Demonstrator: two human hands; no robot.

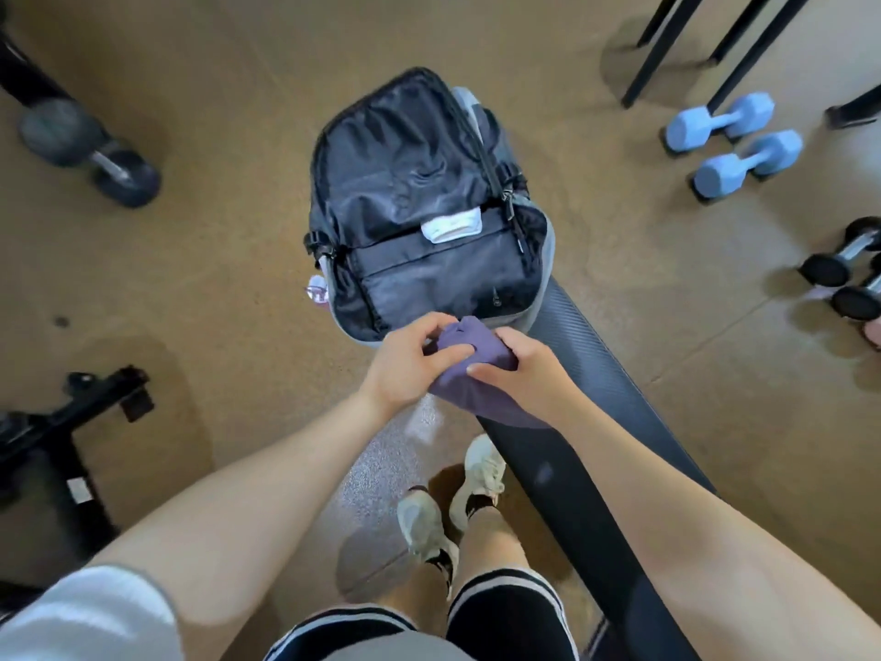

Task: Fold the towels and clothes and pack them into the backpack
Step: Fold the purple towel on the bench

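A black and grey backpack (419, 207) lies unzipped on the far end of a black padded bench (586, 403), its dark lining facing up with a white label inside. Just in front of its near rim I hold a folded purple cloth (469, 374) with both hands. My left hand (410, 360) grips the cloth from the left, fingers curled over its top. From the right side my right hand (522, 369) holds it, thumb on top. The lower part of the cloth hangs over the bench.
Two light blue dumbbells (734, 140) and black chair legs (705, 45) stand at the back right. Chrome dumbbells (853, 269) lie at the right edge, a dark dumbbell (90, 150) at the left. A black machine frame (62, 436) sits left of my feet.
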